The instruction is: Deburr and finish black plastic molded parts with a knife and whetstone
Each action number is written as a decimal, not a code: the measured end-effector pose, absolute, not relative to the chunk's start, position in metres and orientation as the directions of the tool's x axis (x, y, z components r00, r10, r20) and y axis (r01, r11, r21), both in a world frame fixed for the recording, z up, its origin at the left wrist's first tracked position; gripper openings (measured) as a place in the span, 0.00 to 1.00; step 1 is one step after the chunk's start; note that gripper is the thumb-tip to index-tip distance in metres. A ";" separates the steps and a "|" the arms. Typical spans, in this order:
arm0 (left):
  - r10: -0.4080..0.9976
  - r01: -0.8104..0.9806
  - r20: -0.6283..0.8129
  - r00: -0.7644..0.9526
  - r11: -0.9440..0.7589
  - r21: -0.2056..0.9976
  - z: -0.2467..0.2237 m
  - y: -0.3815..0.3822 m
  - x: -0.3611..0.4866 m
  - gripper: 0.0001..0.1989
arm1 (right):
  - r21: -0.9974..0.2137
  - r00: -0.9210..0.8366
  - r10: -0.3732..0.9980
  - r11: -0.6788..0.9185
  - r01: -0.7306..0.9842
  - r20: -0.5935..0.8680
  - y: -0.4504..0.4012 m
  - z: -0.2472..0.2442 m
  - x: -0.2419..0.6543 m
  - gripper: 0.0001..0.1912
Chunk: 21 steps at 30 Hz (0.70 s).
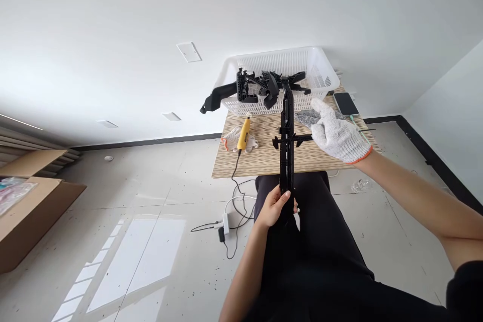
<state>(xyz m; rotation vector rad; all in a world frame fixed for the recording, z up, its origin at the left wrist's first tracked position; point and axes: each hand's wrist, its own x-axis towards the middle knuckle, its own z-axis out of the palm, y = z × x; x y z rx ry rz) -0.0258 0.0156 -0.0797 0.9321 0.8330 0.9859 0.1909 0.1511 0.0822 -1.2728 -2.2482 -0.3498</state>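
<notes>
My bare left hand (274, 207) is wrapped round the lower end of a long black plastic part (287, 161), which stands lengthwise above my lap and reaches up to the basket's edge. My right hand (334, 133), in a white knitted glove with an orange cuff, is closed around a thin black bar (304, 137) lying across the long part. Jaw-like tips on the bar sit either side of the part, rather like a caliper; its thin tail shows right of the glove. Whether the tips touch the part I cannot tell.
A white plastic basket (320, 75) with several black plastic parts (260, 85) stands on the wood-patterned table (264, 161). There too lie a yellow corded tool (244, 133) on a glove (232, 138), a grey piece (308, 117) and a phone (346, 104). Cables run to a power strip (225, 222).
</notes>
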 end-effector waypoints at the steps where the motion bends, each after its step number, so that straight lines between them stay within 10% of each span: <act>1: 0.932 -0.308 -0.155 0.328 0.261 0.915 -0.080 0.015 -0.026 0.16 | -0.020 -0.421 0.702 0.526 0.850 0.575 0.150 0.079 0.190 0.27; 21: 0.929 -0.326 -0.173 0.327 0.283 0.902 -0.079 0.014 -0.027 0.17 | -0.269 -0.558 0.623 0.763 0.588 0.548 0.167 0.040 0.202 0.27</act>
